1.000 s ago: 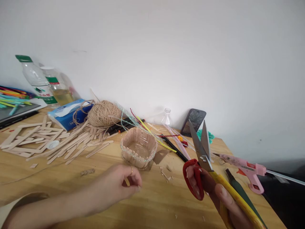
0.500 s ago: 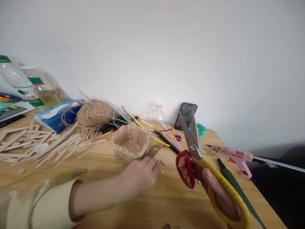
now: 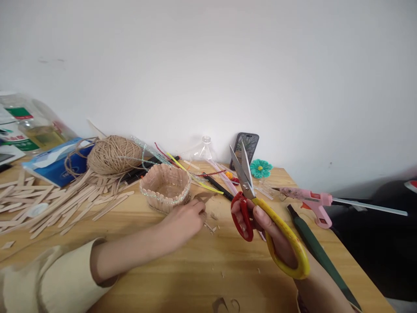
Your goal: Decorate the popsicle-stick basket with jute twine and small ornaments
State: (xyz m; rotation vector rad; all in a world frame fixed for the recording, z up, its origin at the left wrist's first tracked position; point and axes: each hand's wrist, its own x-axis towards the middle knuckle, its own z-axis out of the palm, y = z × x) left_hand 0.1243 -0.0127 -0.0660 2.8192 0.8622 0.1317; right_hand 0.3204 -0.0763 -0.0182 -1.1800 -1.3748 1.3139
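Note:
My right hand (image 3: 260, 221) grips a pair of scissors (image 3: 246, 188) with one red and one yellow handle. The blades point up and away from me, spread apart, with nothing between them. My left hand (image 3: 189, 219) rests low over the table, just right of a small basket (image 3: 165, 184) made of wooden sticks around a clear plastic container, trimmed with a glittery strand. The left fingers are curled together beside a thin brown piece (image 3: 204, 197). Their tips are hidden, so what they pinch cannot be made out. Small wood scraps (image 3: 213, 216) lie near those fingers.
On the left are wooden craft sticks (image 3: 70, 202), a twine ball (image 3: 114, 155), a blue tissue pack (image 3: 61, 167) and bottles (image 3: 42, 132). Behind stand a phone (image 3: 251, 145) and a teal flower (image 3: 261, 168). A pink glue gun (image 3: 309, 201) lies near the right table edge.
The view has shifted, so most things appear farther left. My left hand stays low beside the basket. My right hand still holds the scissors, blades spread, and the teal flower shows more fully.

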